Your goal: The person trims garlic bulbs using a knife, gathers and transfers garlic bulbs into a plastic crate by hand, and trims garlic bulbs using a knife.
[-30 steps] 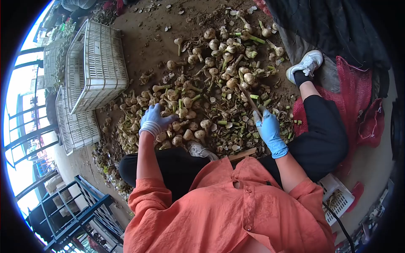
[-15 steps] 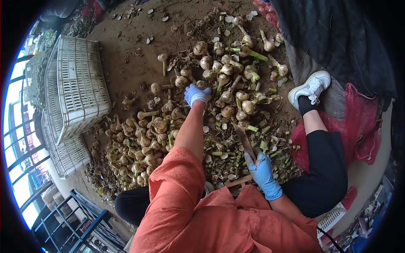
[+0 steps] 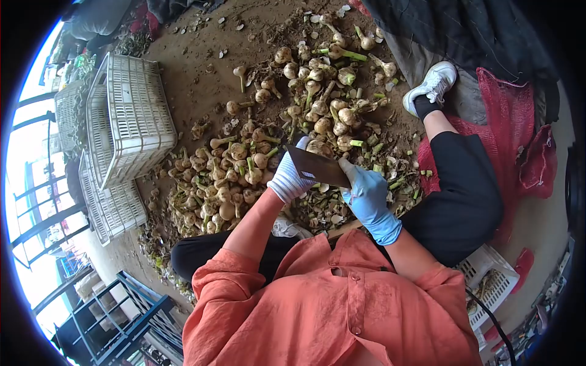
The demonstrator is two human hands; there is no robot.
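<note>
My right hand (image 3: pixel 369 198), in a light blue glove, is closed round the handle end of a broad, dark-bladed knife (image 3: pixel 320 168). The blade points left and crosses in front of my left hand (image 3: pixel 289 177), which wears a striped white-and-blue glove. The left fingers are curled behind the blade, and what they hold is hidden. A garlic bulb (image 3: pixel 318 147) shows just beyond the blade's upper edge. Garlic bulbs with stems (image 3: pixel 235 174) are heaped to the left of my left hand, and more bulbs (image 3: pixel 345 116) lie on the soil ahead.
White plastic crates (image 3: pixel 140 104) stand at the left. Cut stems and skins (image 3: pixel 323 210) litter the ground near my legs. Red mesh bags (image 3: pixel 506 146) and dark cloth (image 3: pixel 470 36) lie at the right, beside my shoe (image 3: pixel 432 88). A blue metal frame (image 3: pixel 122 311) is at the lower left.
My left hand has drawn back from the bulbs ahead to behind the knife blade. The right hand has raised the knife and turned it to point left. The view has shifted slightly.
</note>
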